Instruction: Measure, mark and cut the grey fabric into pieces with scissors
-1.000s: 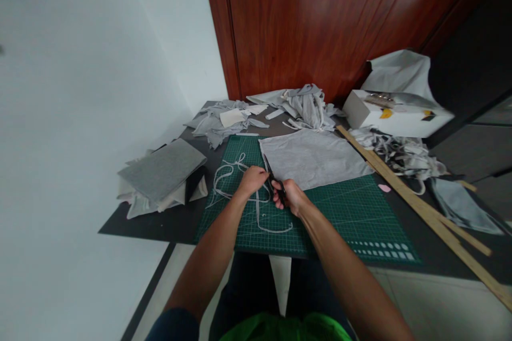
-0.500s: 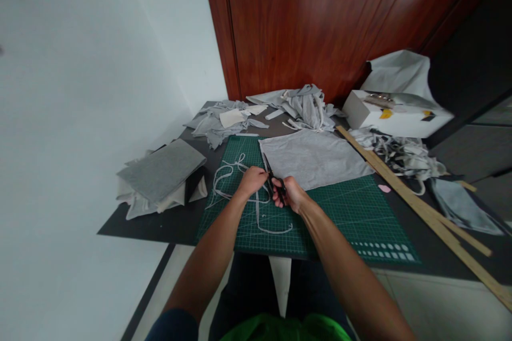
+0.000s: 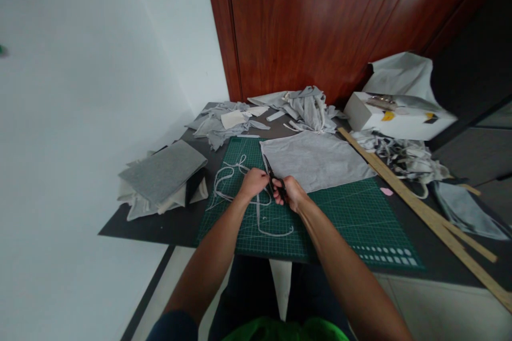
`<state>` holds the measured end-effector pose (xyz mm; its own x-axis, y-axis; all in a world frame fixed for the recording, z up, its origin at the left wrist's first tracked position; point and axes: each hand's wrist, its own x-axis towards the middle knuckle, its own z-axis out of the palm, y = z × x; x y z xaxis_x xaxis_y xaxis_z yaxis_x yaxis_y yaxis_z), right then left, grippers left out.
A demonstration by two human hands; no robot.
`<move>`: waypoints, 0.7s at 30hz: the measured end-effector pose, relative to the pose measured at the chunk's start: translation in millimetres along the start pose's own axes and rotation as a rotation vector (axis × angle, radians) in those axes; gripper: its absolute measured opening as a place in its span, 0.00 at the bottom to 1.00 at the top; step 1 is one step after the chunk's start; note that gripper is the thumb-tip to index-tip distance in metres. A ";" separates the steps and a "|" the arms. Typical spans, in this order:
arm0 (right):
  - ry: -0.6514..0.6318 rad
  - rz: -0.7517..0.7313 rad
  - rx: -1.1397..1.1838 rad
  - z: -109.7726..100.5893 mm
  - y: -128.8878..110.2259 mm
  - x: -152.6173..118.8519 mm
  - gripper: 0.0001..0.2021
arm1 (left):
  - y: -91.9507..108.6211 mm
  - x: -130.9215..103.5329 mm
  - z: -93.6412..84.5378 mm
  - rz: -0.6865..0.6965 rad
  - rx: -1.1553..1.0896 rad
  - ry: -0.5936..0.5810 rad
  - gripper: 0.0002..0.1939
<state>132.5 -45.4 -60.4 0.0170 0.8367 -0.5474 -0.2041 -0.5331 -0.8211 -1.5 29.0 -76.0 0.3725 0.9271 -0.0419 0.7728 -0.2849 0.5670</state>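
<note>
My right hand [image 3: 290, 193] grips a pair of black scissors [image 3: 281, 186] by the handles. Their blades point away from me, over the left edge of a light grey cloth piece [image 3: 320, 157]. Close beside the blades, my left hand [image 3: 256, 183] is closed in a pinch. A thin pale grey cord [image 3: 258, 218] runs out from under it, and the pinched end is mostly hidden by the fingers. More of the cord lies in loops left of that hand on the green cutting mat [image 3: 344, 213].
Folded grey fabric [image 3: 164, 170] is stacked at the left. Fabric scraps [image 3: 218, 122] and a crumpled grey cloth heap [image 3: 310, 106] lie at the back. To the right are long wooden rulers [image 3: 416, 202], a white box [image 3: 400, 117], tangled strips [image 3: 412, 157] and a small pink piece [image 3: 386, 191].
My left hand has shifted very slightly right, toward the scissors. The scissors and cloth look almost the same, and the whole view has moved a little.
</note>
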 end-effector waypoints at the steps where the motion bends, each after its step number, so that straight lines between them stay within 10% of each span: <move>1: -0.008 -0.003 0.010 -0.8 -0.1 -0.2 0.13 | 2.2 -1.1 -0.1 -0.019 0.014 0.003 0.16; 8: -0.185 -0.025 0.050 -25.8 3.9 -29.7 0.13 | 19.0 -9.3 -6.6 -0.136 0.137 0.031 0.14; 14: -0.127 -0.146 -0.007 -54.6 6.1 -63.1 0.14 | 44.9 -13.7 -7.0 -0.015 0.340 0.326 0.15; 18: 0.025 -0.193 0.034 -61.0 4.8 -67.0 0.13 | 60.9 -1.3 17.8 0.359 0.377 0.168 0.18; 21: 0.117 -0.225 0.077 -66.7 5.7 -64.9 0.12 | 64.2 8.6 39.9 0.380 0.384 0.031 0.28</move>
<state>195.5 -111.0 -40.3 0.1822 0.9105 -0.3713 -0.2562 -0.3206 -0.9119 71.9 8.9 -72.8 0.6516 0.7464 0.1354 0.7208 -0.6648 0.1960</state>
